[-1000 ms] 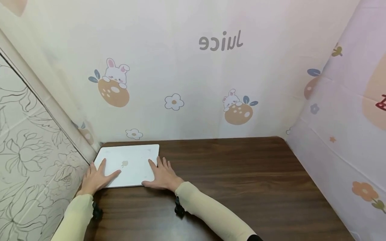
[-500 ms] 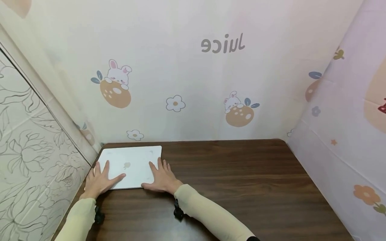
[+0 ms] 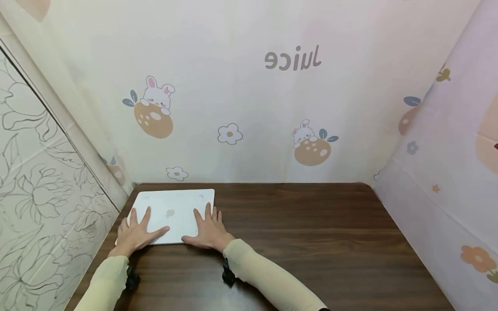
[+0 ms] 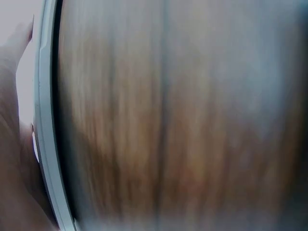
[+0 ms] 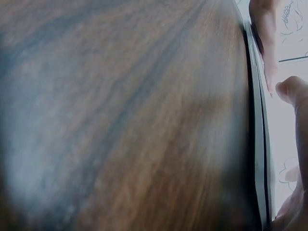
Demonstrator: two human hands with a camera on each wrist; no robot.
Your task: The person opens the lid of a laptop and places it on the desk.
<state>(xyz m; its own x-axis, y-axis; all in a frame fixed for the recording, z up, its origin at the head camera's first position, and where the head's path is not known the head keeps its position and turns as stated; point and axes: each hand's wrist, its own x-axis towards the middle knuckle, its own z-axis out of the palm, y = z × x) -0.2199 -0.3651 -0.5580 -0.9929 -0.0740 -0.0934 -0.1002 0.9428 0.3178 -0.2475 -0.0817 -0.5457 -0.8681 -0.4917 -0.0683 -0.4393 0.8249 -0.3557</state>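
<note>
A closed silver laptop (image 3: 183,201) with an apple logo lies flat at the table's back left, its front rim (image 4: 45,106) showing in the left wrist view. Across its left part my left hand (image 3: 134,233) rests with fingers spread and straight, thumb tip on the lid. My right hand (image 3: 210,229) lies over the front right corner: the thumb is along the front edge, the other fingers stretch over the lid and right edge. In the right wrist view, fingers and thumb show beside the laptop's edge (image 5: 260,159). Fingertips beyond the side edges are partly hidden.
The dark wooden table (image 3: 303,233) extends to the right of the laptop. A printed curtain (image 3: 256,95) hangs behind it, with another printed cloth (image 3: 439,172) on the right. A flower-patterned panel (image 3: 43,207) borders the left side.
The laptop has slid slightly right on the table. My left hand has moved right, further over the lid, and my right hand sits slightly further left on it. The head view has shifted a little.
</note>
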